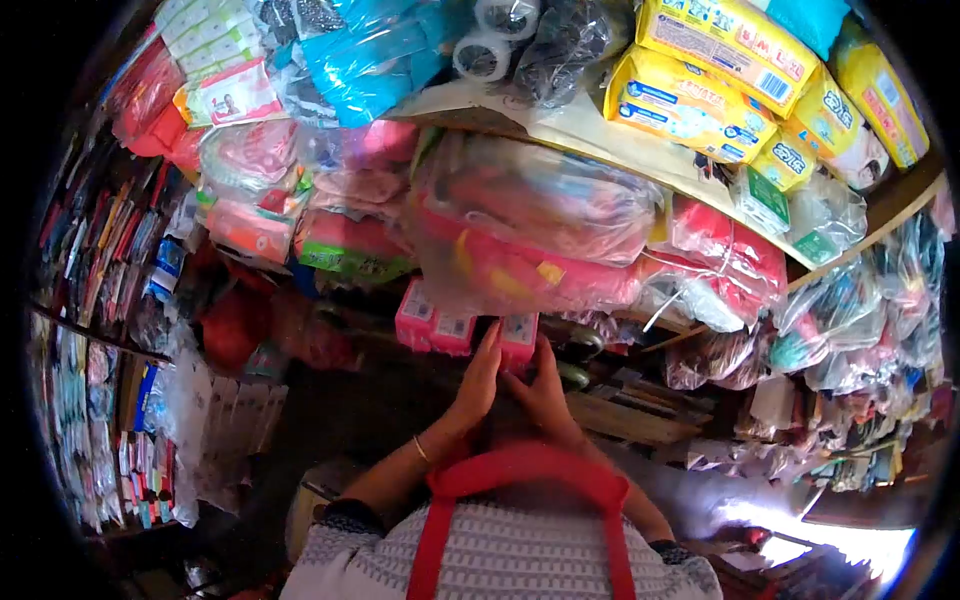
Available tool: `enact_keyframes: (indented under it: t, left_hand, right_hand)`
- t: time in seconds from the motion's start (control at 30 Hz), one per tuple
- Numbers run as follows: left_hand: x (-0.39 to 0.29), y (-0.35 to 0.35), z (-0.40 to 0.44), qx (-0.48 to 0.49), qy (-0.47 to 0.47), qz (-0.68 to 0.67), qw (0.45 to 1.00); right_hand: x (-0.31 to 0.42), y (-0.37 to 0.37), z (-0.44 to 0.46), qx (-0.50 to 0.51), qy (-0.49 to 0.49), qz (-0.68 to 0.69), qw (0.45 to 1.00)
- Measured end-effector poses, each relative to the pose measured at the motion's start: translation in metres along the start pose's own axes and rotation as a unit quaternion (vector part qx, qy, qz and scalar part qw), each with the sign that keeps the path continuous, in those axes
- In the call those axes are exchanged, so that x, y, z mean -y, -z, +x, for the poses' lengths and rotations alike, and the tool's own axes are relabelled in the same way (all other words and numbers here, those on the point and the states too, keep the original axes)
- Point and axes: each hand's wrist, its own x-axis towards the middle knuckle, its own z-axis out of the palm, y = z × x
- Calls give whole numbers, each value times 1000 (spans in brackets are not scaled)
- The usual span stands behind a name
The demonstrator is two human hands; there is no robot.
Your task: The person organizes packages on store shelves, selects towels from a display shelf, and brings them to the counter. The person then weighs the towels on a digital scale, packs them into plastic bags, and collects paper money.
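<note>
The left hand (476,385) and the right hand (546,398) hold one pink box (519,338) between them: the left fingers lie nearly straight along its left side, and the right fingers and thumb are bent around its right side and lower edge. Some fingertips are hidden, but both hands seem closed upon it. Just left of the left fingers stand similar pink boxes (452,330), close together in a row. Directly above all the fingers bulges a big bundle in clear plastic (540,215) — pink in its lower part. Farther to the upper left of the fingers is a pack with a green edge (350,262); well to the upper right, yellow packs (690,105) are piled on a shelf. Below the fingers, the left wrist wears a thin bangle (421,449) — and lower, between the forearms, a red strap (530,470) crosses.
</note>
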Motion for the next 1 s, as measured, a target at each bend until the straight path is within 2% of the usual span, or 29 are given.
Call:
enact_keyframes:
  t: [0.03, 0.07, 0.1, 0.13, 0.17, 0.27, 0.3, 0.33, 0.37, 0.43, 0.57, 0.6, 0.67, 0.73, 0.8, 0.87, 0.93, 1.0]
  left_hand:
    - [0, 0, 1, 1, 45, -52, 998]
    - [0, 0, 2, 2, 44, -52, 998]
    - [-14, 1, 4, 21, 85, -118, 989]
    - [-25, 1, 5, 42, 126, -184, 974]
    - [-31, 0, 3, 47, 127, -185, 973]
    - [-56, -3, -2, 106, 121, -201, 966]
    - [-79, 2, 2, 152, 38, -91, 983]
    - [-101, 5, 7, 196, -48, 19, 979]
    - [-120, 5, 13, 205, -50, 16, 977]
    - [-155, 4, 29, 197, -230, 174, 937]
    - [-213, -12, 61, 197, -303, 189, 913]
    - [-229, -16, 65, 215, -319, 189, 903]
    - [-252, -24, 79, 229, -356, 192, 885]
    - [-274, -34, 97, 243, -425, 181, 853]
    - [-311, -43, 107, 188, -511, 259, 798]
    - [-367, -52, 119, 213, -583, 344, 705]
    - [-413, -70, 128, 91, -607, 367, 698]
    - [-454, -91, 153, -35, -703, 246, 666]
  right_hand:
    - [17, -1, 4, 1, -5, 54, 999]
    - [28, -2, 8, 1, -9, 109, 994]
    - [29, 0, 12, -2, -8, 109, 994]
    - [28, 7, 13, -22, -49, 117, 992]
    - [26, 17, 13, -43, -91, 123, 987]
    - [34, 54, 4, -35, -81, 96, 991]
    - [55, 67, 0, -4, -141, 212, 967]
    - [72, 77, -4, -13, -142, 212, 967]
    - [86, 86, -5, 17, -139, 278, 950]
    - [114, 102, -6, 65, -94, 375, 920]
    - [179, 133, -3, 51, -50, 374, 924]
    - [185, 141, 3, 70, -3, 367, 928]
    - [211, 162, 11, 96, 30, 332, 938]
    - [246, 175, 13, 68, 16, 375, 924]
    - [286, 196, 23, 77, 96, 274, 954]
    - [337, 220, 33, 63, 187, 139, 971]
    - [393, 238, 49, -14, 282, 11, 959]
    - [447, 246, 68, -31, 391, 111, 913]
